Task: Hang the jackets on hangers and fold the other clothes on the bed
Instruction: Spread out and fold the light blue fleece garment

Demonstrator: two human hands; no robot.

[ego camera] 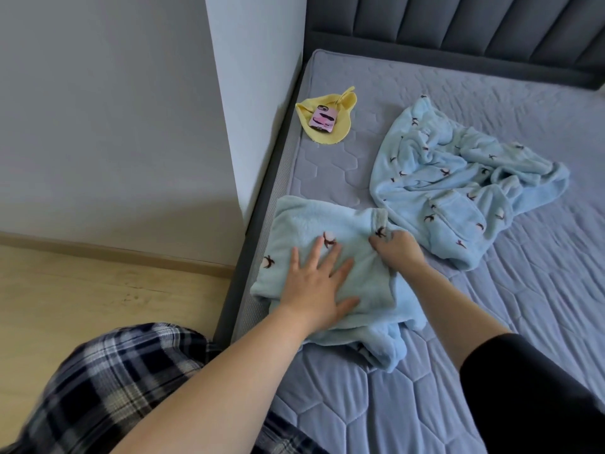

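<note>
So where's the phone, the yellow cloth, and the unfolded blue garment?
phone (322, 120): head view, middle of its pink case.
yellow cloth (344, 121): head view, bare part right of phone.
unfolded blue garment (458, 178): head view, its crumpled middle.

Pale blue fleece, lilac-grey mattress (523, 290)
2 pale blue pieces, the near garment (314, 221) and the far-right garment (458, 178), carry small dark motifs, possibly birds; mattress hexagon-quilted; far left, yellow cloth (340, 134) and pink phone case (322, 121).
</note>
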